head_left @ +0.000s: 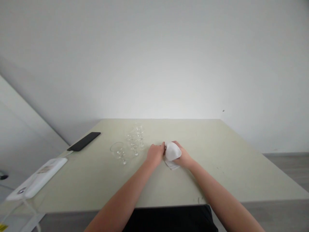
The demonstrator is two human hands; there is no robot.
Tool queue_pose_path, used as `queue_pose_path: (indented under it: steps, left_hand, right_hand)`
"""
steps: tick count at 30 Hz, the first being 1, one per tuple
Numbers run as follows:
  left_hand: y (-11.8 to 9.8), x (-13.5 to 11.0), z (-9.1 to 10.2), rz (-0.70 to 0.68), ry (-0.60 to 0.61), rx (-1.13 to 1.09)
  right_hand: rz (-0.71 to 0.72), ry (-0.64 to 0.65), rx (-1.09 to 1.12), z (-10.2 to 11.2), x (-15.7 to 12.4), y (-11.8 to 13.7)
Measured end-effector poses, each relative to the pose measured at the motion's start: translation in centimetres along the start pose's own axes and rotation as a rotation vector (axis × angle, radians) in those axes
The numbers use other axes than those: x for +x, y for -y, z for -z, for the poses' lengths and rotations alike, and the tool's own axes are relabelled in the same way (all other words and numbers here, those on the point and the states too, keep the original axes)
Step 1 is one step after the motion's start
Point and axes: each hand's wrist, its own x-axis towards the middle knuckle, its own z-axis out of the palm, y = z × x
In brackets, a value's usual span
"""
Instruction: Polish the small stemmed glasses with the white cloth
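Observation:
A white cloth [173,151] is bunched in my right hand [183,158], whose fingers wrap round its far side. One corner of the cloth hangs down to the table. Close on its left is my left hand [154,154], fingers curled in at the cloth's edge. Whatever those fingers grip is mostly hidden; only a small dark patch shows between the two hands. Whether a glass is inside the cloth, I cannot tell. Left of my hands stand several clear stemmed glasses, the nearest glass [118,150] a little apart from the glass [132,138] behind it.
All this is on a pale table [231,167] set against a white wall [159,58]. At the left edge lie a flat black object [84,141] and a long white device [40,176] with cables.

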Motion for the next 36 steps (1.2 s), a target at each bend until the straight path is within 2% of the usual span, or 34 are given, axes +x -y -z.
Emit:
queue_pose_path:
  steps: [2,6,8,10,14,17,21,25,27,29,31,33,36]
  left_hand:
    - [-0.1,-0.1,0.1,0.020,-0.056,0.002]
    - [-0.8,-0.5,0.3,-0.042,-0.175,0.017]
    - [-1.1,-0.6,0.2,-0.080,-0.159,0.012]
    - [-1.3,-0.6,0.0,-0.075,-0.109,0.000]
    - [-0.7,-0.3,0.0,0.044,-0.009,-0.030]
    - [-0.1,-0.1,0.2,0.081,0.001,-0.061]
    - [0.3,-0.1,0.0,0.123,-0.003,-0.161]
    - [0.3,-0.1,-0.1,0.170,-0.010,-0.225]
    - [0.2,-0.1,0.0,0.150,-0.028,-0.213]
    - [0.1,-0.1,0.1,0.053,-0.049,-0.178]
    - [0.0,-0.2,0.2,-0.104,-0.060,-0.145]
    - [-0.1,-0.3,0.2,-0.234,-0.054,-0.135]
    - [-0.3,-0.4,0.3,-0.280,-0.033,-0.141]
  right_hand:
    - [-0.009,-0.052,0.004,-0.2,0.3,0.1]
    - [-0.379,-0.143,0.147,-0.3,0.5,-0.3]
    - [-0.464,-0.113,0.167,0.0,0.4,-0.6]
    - [-0.364,-0.081,0.123,0.5,0.1,-0.8]
    - [-0.030,-0.014,-0.032,1.1,-0.1,-0.7]
    - [0.073,0.007,-0.097,1.3,0.0,0.0]
    - [0.057,-0.048,-0.063,1.4,0.2,0.6]
    - [-0.184,-0.144,0.166,1.5,0.1,0.3]
    - [-0.274,-0.127,0.222,1.4,0.1,0.1]
    - [-0.245,-0.023,0.219,1.2,0.0,-0.1]
    - [-0.184,0.075,0.181,1.1,0.0,-0.5]
    - [-0.154,0.087,0.122,0.9,0.1,-1.0]
    - [-0.111,0.070,0.016,0.8,0.2,-1.8]
